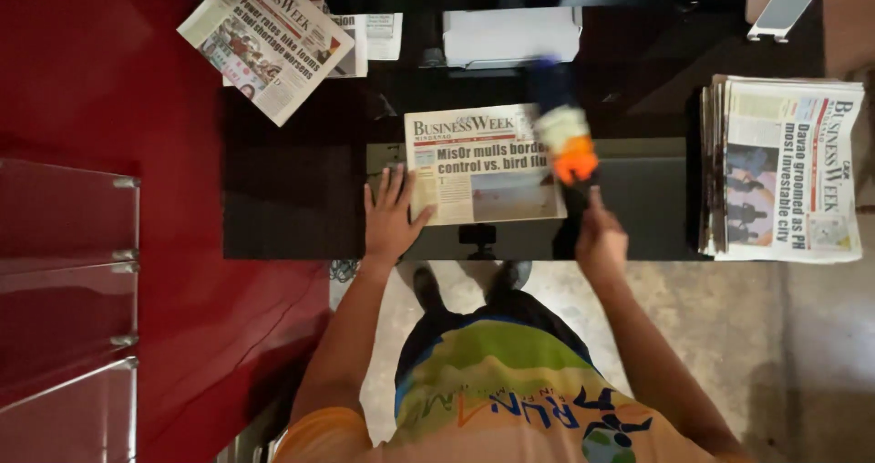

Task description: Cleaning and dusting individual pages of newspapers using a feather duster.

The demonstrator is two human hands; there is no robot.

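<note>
Nearest the camera: person's torso in a printed shirt, both arms reaching forward to a black glossy table.

Left hand lies flat, fingers spread wide, palm down, pressing the near-left corner of a folded newspaper. Nothing gripped, just pinning the paper down. The paper lies flat in front of the person, between the two hands, front page up, photo at its lower right.

Right hand sits just right of that paper, near the table's front edge. Fingers curled; one finger seems to point up toward a blurred orange-and-white object just beyond the fingertips, with a dark blue part above it. Too smeared to say what it is, or whether the hand has hold of it; cannot tell.

Well right of the right hand: a thick stack of newspapers, squared up, turned sideways.

Far left beyond the left hand: two or three loose newspapers lying skewed, overlapping the table's back corner. Straight ahead past the centre paper: a pale boxy item, unclear. Far right corner: a phone-like device on a stand.

Progress, judging by layout: one paper is being worked at centre, a few loose ones lie at far left, and the large stack at right looks untouched. Most of the pile appears left to go.
</note>
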